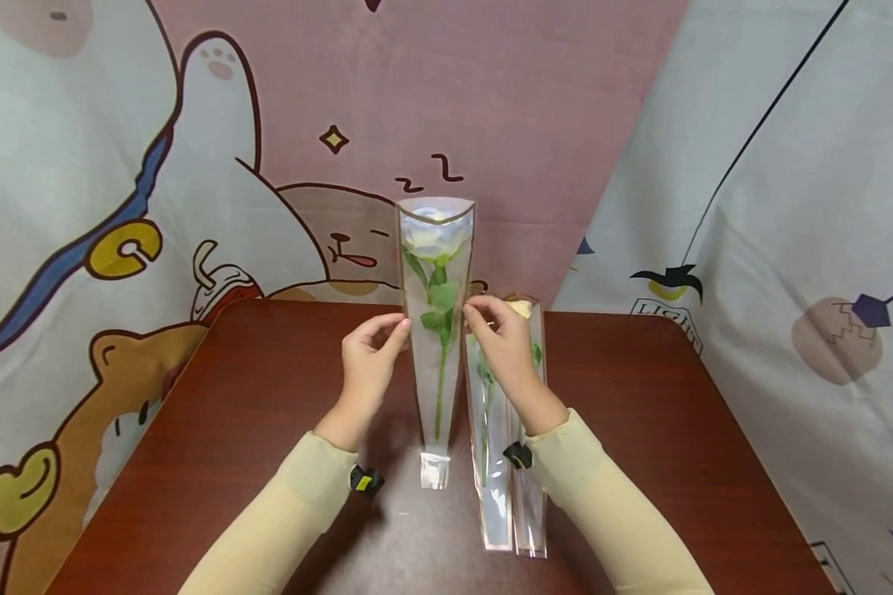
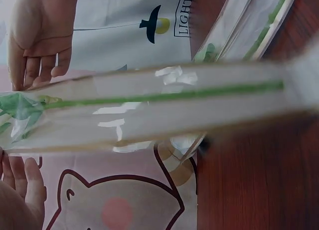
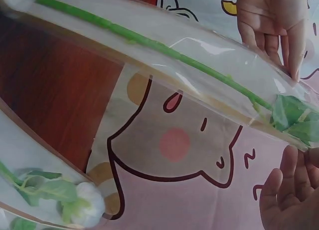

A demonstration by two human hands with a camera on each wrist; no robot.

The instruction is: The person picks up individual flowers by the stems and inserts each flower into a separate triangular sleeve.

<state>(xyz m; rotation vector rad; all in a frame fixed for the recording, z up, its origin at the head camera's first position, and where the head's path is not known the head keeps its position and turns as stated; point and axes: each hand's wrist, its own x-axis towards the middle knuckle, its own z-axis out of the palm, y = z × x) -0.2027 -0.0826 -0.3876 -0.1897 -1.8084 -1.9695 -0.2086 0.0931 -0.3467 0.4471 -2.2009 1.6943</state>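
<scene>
A single pale blue-white rose (image 1: 436,235) with a green stem stands upright in a clear, gold-edged flower sleeve (image 1: 457,364). By its left edge, my left hand (image 1: 370,355) pinches the sleeve between thumb and fingers. My right hand (image 1: 508,343) pinches the opposite edge at about the same height. The left wrist view has the stem (image 2: 164,96) running lengthwise inside the film, with leaves (image 2: 20,108) between the two hands. Behind and below my right hand lie two more sleeved flowers, one with a cream bloom (image 1: 521,308), partly hidden by the hand and forearm.
Under everything is a dark red-brown wooden table (image 1: 268,397). A cartoon-printed cloth (image 1: 491,99) hangs behind it and along both sides. In the right wrist view, another wrapped white flower (image 3: 88,205) lies at lower left.
</scene>
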